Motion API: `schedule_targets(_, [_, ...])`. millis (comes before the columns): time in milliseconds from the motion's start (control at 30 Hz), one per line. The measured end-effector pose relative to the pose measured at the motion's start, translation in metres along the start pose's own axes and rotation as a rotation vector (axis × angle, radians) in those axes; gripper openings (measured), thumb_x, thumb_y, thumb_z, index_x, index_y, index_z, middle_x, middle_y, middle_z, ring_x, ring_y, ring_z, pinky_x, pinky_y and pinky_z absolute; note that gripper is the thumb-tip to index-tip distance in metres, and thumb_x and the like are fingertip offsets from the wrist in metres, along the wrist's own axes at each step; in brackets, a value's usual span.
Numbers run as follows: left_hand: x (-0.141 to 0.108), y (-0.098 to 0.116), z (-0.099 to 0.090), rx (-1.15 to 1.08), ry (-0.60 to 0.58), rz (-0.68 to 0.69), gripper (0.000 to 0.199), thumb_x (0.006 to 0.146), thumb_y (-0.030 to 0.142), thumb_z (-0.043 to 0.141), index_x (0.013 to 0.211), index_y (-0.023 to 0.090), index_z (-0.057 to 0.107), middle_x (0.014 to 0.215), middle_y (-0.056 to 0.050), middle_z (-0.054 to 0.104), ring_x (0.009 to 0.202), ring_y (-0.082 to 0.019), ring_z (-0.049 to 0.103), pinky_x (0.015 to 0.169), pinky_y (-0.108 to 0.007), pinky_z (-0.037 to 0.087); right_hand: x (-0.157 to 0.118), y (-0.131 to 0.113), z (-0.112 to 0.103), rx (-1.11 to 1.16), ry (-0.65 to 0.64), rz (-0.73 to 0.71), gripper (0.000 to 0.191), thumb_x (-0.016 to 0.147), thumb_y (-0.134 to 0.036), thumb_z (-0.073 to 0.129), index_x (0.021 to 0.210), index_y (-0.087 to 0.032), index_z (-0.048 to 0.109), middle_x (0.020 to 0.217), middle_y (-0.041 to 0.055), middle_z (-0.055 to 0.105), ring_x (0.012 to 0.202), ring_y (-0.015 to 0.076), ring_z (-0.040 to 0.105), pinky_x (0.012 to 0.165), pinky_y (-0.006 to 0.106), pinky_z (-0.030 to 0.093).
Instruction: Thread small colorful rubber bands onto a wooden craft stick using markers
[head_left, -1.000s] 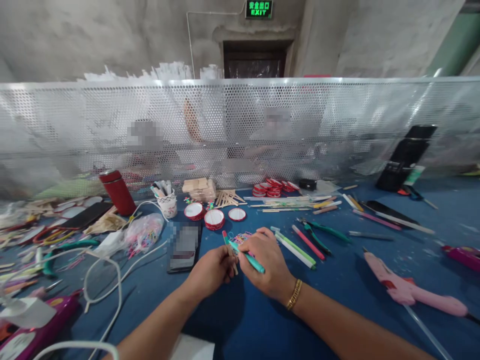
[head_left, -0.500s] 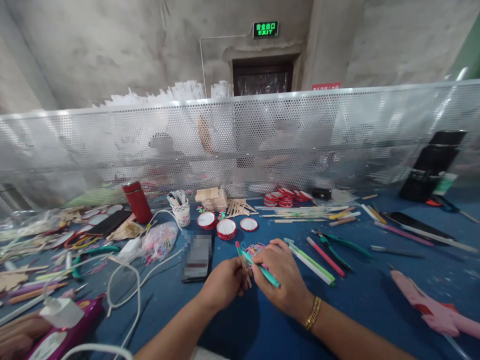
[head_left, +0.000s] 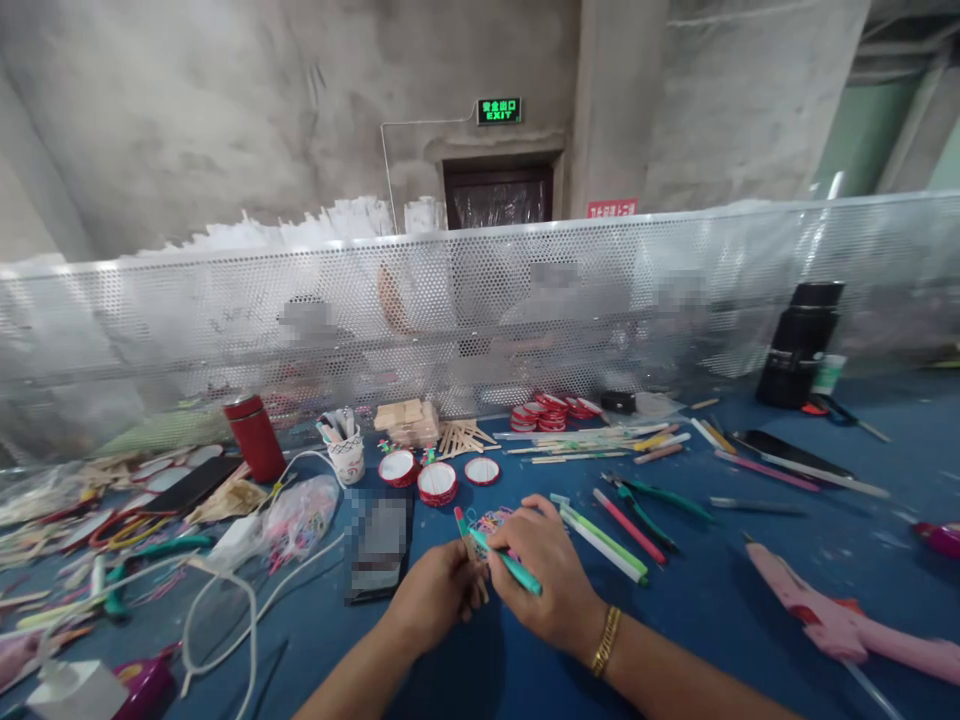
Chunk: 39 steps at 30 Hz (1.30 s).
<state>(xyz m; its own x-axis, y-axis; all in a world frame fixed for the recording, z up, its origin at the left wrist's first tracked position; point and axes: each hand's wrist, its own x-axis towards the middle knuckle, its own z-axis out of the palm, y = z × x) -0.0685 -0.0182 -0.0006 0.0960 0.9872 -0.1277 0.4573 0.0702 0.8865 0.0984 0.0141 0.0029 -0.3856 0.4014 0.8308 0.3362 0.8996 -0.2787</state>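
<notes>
Pinched in the fingers of my left hand (head_left: pixel 439 592) is a thin wooden stick (head_left: pixel 460 519) with a red upper end, held tilted. My right hand (head_left: pixel 551 570) grips a teal marker pen (head_left: pixel 519 574), whose front end meets the stick just below the red part. A gold bracelet circles my right wrist. Just behind my fingers lies a pile of small colourful loops (head_left: pixel 492 521), partly hidden by my right hand. Red-rimmed round pieces with white tops (head_left: pixel 437 482) stand beyond my hands. Green and white pens (head_left: pixel 606 545) and a red pen (head_left: pixel 628 526) lie to the right.
A phone (head_left: pixel 382 550) lies left of my hands, near a white cable (head_left: pixel 255 610). Pliers (head_left: pixel 652 505) and a pink glue gun (head_left: pixel 817 605) lie right. A red flask (head_left: pixel 255 438), a paper cup of pens (head_left: pixel 346 462) and a perforated metal screen (head_left: pixel 480 310) stand behind.
The view has turned right and upward, so the table sits lower and further left. Another hand at lower left has left the view. My hands keep their grips on stick and marker.
</notes>
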Motion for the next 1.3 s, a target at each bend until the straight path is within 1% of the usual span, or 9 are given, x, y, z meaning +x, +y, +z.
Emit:
schedule_targets(100, [0.0019, -0.0035, -0.0002, -0.002, -0.005, -0.002, 0.025, 0.085, 0.04, 0.044, 0.075, 0.018, 0.05, 0.058, 0.003, 0.054, 0.044, -0.008, 0.046, 0.044, -0.02, 0.031, -0.0007, 0.0018, -0.0004, -0.006, -0.021, 0.017, 0.006, 0.083, -0.018, 0.051, 0.081, -0.021, 0.054, 0.071, -0.0014, 0.057, 0.073, 0.0155, 0.052, 0.095, 0.041, 0.03])
schedule_targets(167, [0.002, -0.0041, -0.0003, 0.007, -0.022, 0.029, 0.027, 0.085, 0.041, 0.043, 0.074, 0.018, 0.051, 0.059, 0.002, 0.055, 0.046, -0.008, 0.048, 0.045, -0.02, 0.033, -0.0012, 0.0027, -0.0011, -0.003, -0.034, 0.019, 0.006, 0.083, -0.019, 0.051, 0.08, -0.021, 0.055, 0.071, -0.0012, 0.058, 0.073, 0.0157, 0.052, 0.095, 0.04, 0.031])
schedule_targets(333, [0.0001, -0.0018, -0.0011, 0.04, -0.009, 0.04, 0.025, 0.085, 0.038, 0.044, 0.075, 0.018, 0.052, 0.063, 0.001, 0.058, 0.05, -0.009, 0.051, 0.05, -0.021, 0.038, -0.0026, 0.0033, -0.0008, 0.015, -0.048, 0.047, 0.006, 0.084, -0.021, 0.052, 0.08, -0.021, 0.056, 0.073, -0.0004, 0.059, 0.073, 0.0157, 0.053, 0.096, 0.041, 0.03])
schedule_targets(433, [-0.0009, -0.0004, -0.0016, 0.033, -0.03, 0.02, 0.027, 0.086, 0.041, 0.043, 0.077, 0.018, 0.052, 0.064, 0.001, 0.058, 0.05, -0.01, 0.051, 0.049, -0.021, 0.038, -0.0034, 0.0029, -0.0001, 0.028, -0.045, 0.07, 0.006, 0.084, -0.021, 0.052, 0.079, -0.021, 0.055, 0.071, -0.001, 0.058, 0.073, 0.0153, 0.052, 0.095, 0.04, 0.031])
schedule_targets(567, [-0.0005, 0.0003, -0.0026, 0.09, -0.011, 0.027, 0.027, 0.085, 0.043, 0.044, 0.075, 0.018, 0.051, 0.063, 0.001, 0.058, 0.05, -0.01, 0.051, 0.048, -0.021, 0.038, -0.0027, 0.0038, -0.001, 0.027, -0.05, 0.045, 0.005, 0.084, -0.021, 0.053, 0.08, -0.021, 0.055, 0.072, -0.0015, 0.059, 0.073, 0.0147, 0.052, 0.095, 0.039, 0.031])
schedule_targets(733, [0.0021, -0.0033, -0.0033, 0.081, -0.011, 0.013, 0.026, 0.085, 0.042, 0.043, 0.076, 0.019, 0.05, 0.064, 0.002, 0.058, 0.05, -0.01, 0.051, 0.048, -0.021, 0.039, -0.0014, 0.0062, -0.0009, 0.017, -0.042, 0.053, 0.005, 0.084, -0.02, 0.053, 0.08, -0.021, 0.056, 0.072, -0.0017, 0.059, 0.073, 0.0144, 0.053, 0.096, 0.039, 0.03])
schedule_targets(1033, [0.0036, -0.0073, -0.0024, 0.062, -0.029, 0.057, 0.027, 0.087, 0.043, 0.042, 0.079, 0.019, 0.051, 0.066, 0.001, 0.059, 0.052, -0.01, 0.052, 0.05, -0.021, 0.04, -0.0026, 0.0084, 0.001, -0.012, -0.092, 0.052, 0.007, 0.086, -0.021, 0.051, 0.082, -0.021, 0.057, 0.075, -0.0007, 0.061, 0.076, 0.0152, 0.053, 0.094, 0.038, 0.03])
schedule_targets(1200, [0.0023, -0.004, -0.0021, 0.08, -0.017, 0.04, 0.029, 0.087, 0.044, 0.043, 0.078, 0.018, 0.052, 0.064, 0.001, 0.058, 0.051, -0.01, 0.052, 0.048, -0.021, 0.039, -0.0028, 0.0091, -0.0017, -0.05, -0.039, 0.075, 0.007, 0.086, -0.021, 0.051, 0.08, -0.021, 0.055, 0.073, -0.0009, 0.06, 0.074, 0.0148, 0.052, 0.093, 0.036, 0.031])
schedule_targets(1300, [0.0017, -0.0038, -0.0021, 0.059, -0.02, 0.044, 0.027, 0.086, 0.043, 0.044, 0.078, 0.018, 0.051, 0.065, 0.001, 0.059, 0.051, -0.009, 0.052, 0.049, -0.021, 0.038, -0.0024, 0.0059, -0.0012, -0.028, -0.06, 0.045, 0.007, 0.086, -0.021, 0.051, 0.08, -0.021, 0.055, 0.073, -0.001, 0.06, 0.075, 0.015, 0.052, 0.094, 0.037, 0.031])
